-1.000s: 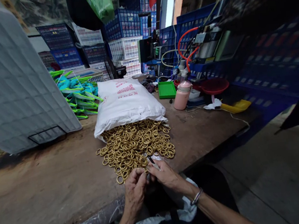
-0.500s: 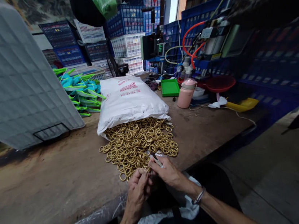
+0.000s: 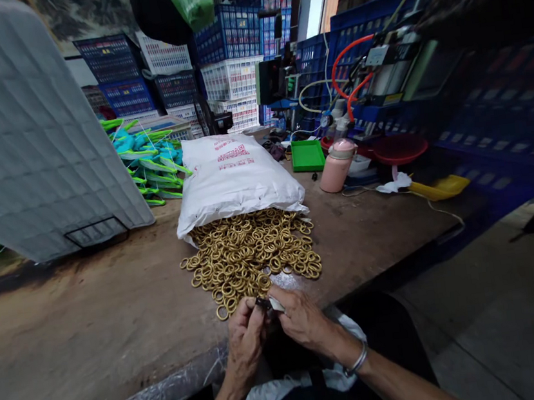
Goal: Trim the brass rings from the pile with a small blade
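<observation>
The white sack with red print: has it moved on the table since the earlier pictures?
No: the white sack keeps its place left of the green tray; both shift right only because the view moves.

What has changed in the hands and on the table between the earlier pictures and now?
The small tool in the right hand has swung: its dark end pointed forward over the ring pile and now points left, at the fingertips of the left hand. Whether those fingertips hold a ring is unclear. The pile, white sack and pink bottle stayed put.
</observation>
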The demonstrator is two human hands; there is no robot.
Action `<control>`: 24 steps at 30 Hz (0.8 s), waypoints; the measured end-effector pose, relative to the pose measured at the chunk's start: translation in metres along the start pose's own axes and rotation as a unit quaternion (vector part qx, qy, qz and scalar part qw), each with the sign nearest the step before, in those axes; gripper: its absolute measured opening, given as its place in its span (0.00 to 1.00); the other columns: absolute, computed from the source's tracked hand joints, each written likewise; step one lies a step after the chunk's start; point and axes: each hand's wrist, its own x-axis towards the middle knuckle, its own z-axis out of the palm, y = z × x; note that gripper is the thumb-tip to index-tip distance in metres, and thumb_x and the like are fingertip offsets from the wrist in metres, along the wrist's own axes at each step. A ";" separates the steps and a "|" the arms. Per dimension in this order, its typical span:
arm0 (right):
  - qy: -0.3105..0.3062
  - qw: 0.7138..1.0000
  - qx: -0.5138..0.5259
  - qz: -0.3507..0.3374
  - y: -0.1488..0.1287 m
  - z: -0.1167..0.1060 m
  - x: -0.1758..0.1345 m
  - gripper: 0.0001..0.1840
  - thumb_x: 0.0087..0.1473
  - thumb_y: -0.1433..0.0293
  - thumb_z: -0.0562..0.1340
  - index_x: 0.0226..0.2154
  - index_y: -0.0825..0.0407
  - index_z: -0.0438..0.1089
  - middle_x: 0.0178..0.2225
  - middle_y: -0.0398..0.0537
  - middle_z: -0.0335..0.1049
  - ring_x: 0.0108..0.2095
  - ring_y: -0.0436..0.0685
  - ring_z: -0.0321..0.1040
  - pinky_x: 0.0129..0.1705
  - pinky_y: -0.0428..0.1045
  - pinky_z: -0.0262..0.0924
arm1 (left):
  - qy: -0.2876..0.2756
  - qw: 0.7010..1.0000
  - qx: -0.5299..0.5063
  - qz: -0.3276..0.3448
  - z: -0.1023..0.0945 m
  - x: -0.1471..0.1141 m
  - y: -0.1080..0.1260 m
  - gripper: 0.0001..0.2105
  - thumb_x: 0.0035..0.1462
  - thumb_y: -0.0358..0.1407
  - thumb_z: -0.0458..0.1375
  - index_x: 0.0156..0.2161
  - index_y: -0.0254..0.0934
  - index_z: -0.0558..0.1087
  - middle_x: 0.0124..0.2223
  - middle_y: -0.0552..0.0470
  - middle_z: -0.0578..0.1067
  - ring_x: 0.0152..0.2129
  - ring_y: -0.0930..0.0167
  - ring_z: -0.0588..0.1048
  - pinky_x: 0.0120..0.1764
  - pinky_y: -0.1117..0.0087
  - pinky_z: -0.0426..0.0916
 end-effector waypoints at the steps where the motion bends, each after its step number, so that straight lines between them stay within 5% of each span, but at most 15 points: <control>1: -0.004 1.000 -0.006 -0.003 0.001 0.001 0.000 0.16 0.36 0.81 0.49 0.30 0.51 0.60 0.25 0.42 0.61 0.27 0.50 0.57 0.29 0.44 0.46 | 0.001 1.000 0.008 0.011 -0.001 0.000 -0.001 0.16 0.45 0.48 0.58 0.26 0.36 0.63 0.20 0.61 0.60 0.14 0.81 0.55 0.17 0.79 0.50; 8: -0.003 0.995 -0.084 0.055 0.024 0.006 0.008 0.14 0.42 0.79 0.51 0.34 0.53 0.62 0.25 0.45 0.64 0.25 0.51 0.58 0.27 0.45 0.44 | -0.018 0.997 0.068 0.025 0.001 -0.015 0.007 0.16 0.49 0.47 0.56 0.22 0.35 0.63 0.18 0.60 0.61 0.13 0.81 0.55 0.17 0.79 0.49; 14: 0.084 0.989 -0.103 0.065 0.032 0.007 0.025 0.11 0.45 0.79 0.51 0.31 0.52 0.63 0.25 0.44 0.65 0.26 0.50 0.60 0.28 0.44 0.44 | -0.035 0.994 -0.085 -0.055 0.001 -0.017 0.011 0.14 0.50 0.46 0.55 0.27 0.36 0.63 0.25 0.56 0.70 0.12 0.82 0.56 0.13 0.80 0.49; 19: 0.074 0.986 -0.116 0.091 0.023 0.014 0.038 0.12 0.50 0.75 0.52 0.39 0.51 0.62 0.29 0.45 0.69 0.29 0.51 0.64 0.28 0.44 0.44 | -0.018 0.991 -0.126 -0.049 -0.004 -0.012 0.009 0.12 0.49 0.43 0.57 0.29 0.34 0.66 0.28 0.51 0.72 0.13 0.80 0.61 0.12 0.80 0.52; 24: 0.052 0.979 -0.161 0.118 0.020 0.015 0.045 0.08 0.52 0.72 0.52 0.36 0.50 0.64 0.27 0.46 0.70 0.27 0.51 0.64 0.26 0.45 0.42 | -0.013 0.976 -0.201 -0.088 -0.009 -0.013 0.014 0.11 0.48 0.39 0.58 0.35 0.36 0.67 0.25 0.53 0.71 0.15 0.78 0.65 0.13 0.80 0.54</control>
